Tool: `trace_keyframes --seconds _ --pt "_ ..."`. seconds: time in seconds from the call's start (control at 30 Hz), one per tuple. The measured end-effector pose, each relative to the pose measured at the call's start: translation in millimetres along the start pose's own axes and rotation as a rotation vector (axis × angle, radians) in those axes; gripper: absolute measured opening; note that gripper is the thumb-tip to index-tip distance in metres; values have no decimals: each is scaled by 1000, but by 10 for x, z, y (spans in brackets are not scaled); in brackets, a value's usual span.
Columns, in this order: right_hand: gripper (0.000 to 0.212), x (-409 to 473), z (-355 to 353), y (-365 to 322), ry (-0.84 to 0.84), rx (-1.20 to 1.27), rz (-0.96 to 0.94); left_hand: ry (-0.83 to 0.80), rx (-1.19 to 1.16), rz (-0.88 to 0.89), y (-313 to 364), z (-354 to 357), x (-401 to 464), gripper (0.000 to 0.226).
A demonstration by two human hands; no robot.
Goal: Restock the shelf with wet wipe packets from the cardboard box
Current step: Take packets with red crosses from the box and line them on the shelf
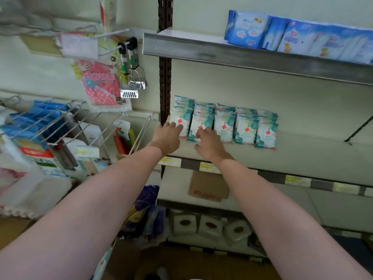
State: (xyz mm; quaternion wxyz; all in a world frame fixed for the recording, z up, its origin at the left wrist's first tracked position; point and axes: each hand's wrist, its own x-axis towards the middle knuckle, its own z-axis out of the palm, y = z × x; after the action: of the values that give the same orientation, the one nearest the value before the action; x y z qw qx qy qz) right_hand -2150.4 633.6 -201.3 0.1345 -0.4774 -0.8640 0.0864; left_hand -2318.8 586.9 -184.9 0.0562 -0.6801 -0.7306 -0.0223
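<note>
Soft film wet wipe packets (pixel 223 126) look light and slippery; pinch their side edges. Left hand (pixel 168 136) rests open-fingered on one; right hand (pixel 209 145) fingers half-curled, holding nothing.

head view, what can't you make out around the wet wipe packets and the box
- White and teal wet wipe packets: lettering too small and blurred.
- Two leftmost front packets: partly covered by left hand and right hand.
- Brown cardboard box: top hidden behind shelf edge, contents unseen.
</note>
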Motion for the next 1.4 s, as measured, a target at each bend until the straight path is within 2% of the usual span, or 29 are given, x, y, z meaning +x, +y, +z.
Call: trace_keyframes --seconds 0.2,0.33,0.43,0.53,0.63,0.7,0.93,1.03,1.2,1.4 --pt "28 -604 245 -186 -75 137 -31 -147 -114 -144 247 130 -964 38" --pt "26 -1089 649 -427 -258 169 -32 -253 -114 -220 202 409 -1754 39" --pt "28 -1487 994 -593 -389 173 -100 -307 -84 -281 93 629 -2304 35" --pt "29 -1798 1259 -801 -461 191 -146 -377 -103 -358 -22 822 -2784 37" --pt "41 -2004 1488 -1043 -510 143 -159 -443 -116 -430 -140 1019 -3184 37" --pt "48 -2111 1656 -1193 -558 124 -182 -442 -148 -471 -208 1118 -3395 37" --pt "44 -2364 2169 -1736 -748 59 -245 -540 -277 -638 -577 1402 -4086 39" --pt "44 -2474 2315 -2065 -777 27 -290 -572 -334 -731 -760 1479 -4395 43" --pt "36 -2595 2551 -2558 -830 -42 -397 -606 -390 -769 -1078 1668 -4697 35" --pt "37 -2577 2853 -2889 -893 -81 -443 -610 -426 -831 -1370 1809 -4897 31"
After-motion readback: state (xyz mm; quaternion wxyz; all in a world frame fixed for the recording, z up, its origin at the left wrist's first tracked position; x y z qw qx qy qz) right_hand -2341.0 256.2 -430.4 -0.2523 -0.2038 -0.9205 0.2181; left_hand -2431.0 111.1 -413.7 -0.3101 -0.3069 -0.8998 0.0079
